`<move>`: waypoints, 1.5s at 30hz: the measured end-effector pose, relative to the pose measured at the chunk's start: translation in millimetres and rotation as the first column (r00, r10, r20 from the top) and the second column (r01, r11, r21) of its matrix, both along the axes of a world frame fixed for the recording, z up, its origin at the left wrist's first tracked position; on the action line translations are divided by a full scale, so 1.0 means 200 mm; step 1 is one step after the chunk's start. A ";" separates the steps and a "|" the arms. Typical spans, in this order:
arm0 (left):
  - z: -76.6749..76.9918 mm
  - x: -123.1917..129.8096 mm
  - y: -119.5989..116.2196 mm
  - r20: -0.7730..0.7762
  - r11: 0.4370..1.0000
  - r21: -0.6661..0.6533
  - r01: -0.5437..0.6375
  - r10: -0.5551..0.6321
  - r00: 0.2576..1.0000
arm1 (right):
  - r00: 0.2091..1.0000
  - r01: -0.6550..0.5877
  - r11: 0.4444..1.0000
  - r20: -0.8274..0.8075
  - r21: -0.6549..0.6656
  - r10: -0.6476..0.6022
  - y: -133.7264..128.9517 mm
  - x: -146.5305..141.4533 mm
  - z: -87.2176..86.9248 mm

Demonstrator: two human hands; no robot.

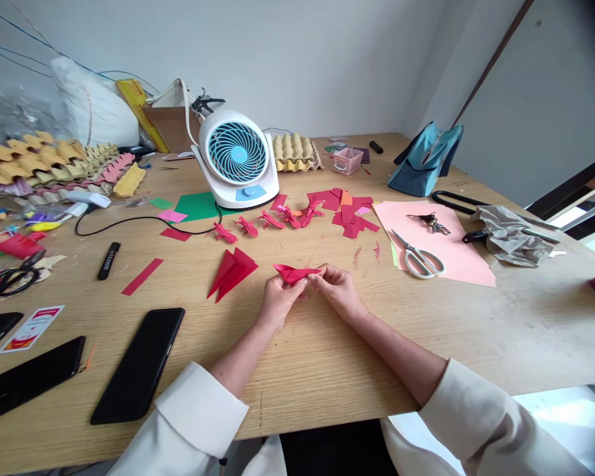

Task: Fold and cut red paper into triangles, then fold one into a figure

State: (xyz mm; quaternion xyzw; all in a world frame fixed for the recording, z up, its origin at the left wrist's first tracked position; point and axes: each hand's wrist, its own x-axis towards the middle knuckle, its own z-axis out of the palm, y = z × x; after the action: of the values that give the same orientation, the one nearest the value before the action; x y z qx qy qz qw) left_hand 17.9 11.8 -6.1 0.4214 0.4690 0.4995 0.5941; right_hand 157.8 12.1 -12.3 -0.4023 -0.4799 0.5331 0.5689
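A folded red paper piece [293, 274] is held up over the wooden table, between my two hands. My left hand [279, 299] pinches its lower left part, thumb on top. At its right end, the fingertips of my right hand [336, 288] are closed on the paper. Left of my hands lie several folded red paper triangles [233, 272], partly overlapping. Behind them a row of small red folded paper figures [268, 221] runs across the table. Loose red paper pieces [350, 215] are heaped farther back to the right.
A white fan [238, 155] stands at the back. Scissors [419, 256] and keys lie on a pink sheet [463, 261] at right, near a blue bag [425, 158]. Black phones [139, 365], a marker [109, 261] and egg trays [34, 162] are at left.
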 end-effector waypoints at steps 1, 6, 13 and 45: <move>0.00 0.00 0.00 0.012 1.000 -0.008 0.007 -0.007 1.000 | 1.000 0.012 1.000 0.005 0.003 -0.012 0.00 0.00 0.00; 0.02 0.00 0.00 0.018 1.000 -0.026 -0.011 0.012 1.000 | 0.998 0.064 0.998 0.008 0.017 -0.064 0.00 0.01 0.01; 0.02 -0.01 0.00 0.036 0.999 -0.033 -0.023 0.024 0.999 | 0.998 0.056 0.998 -0.013 -0.004 -0.056 -0.01 0.01 0.02; 0.02 -0.01 -0.01 0.049 0.996 -0.086 0.018 -0.013 0.999 | 0.999 0.019 1.000 -0.049 -0.025 -0.021 -0.01 0.02 0.01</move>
State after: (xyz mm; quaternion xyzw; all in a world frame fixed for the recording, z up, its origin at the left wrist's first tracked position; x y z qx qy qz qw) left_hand 15.8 10.1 -1.4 0.3866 0.4723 0.4842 0.6269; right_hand 162.0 11.0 -10.1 -0.4007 -0.4550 0.5430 0.5811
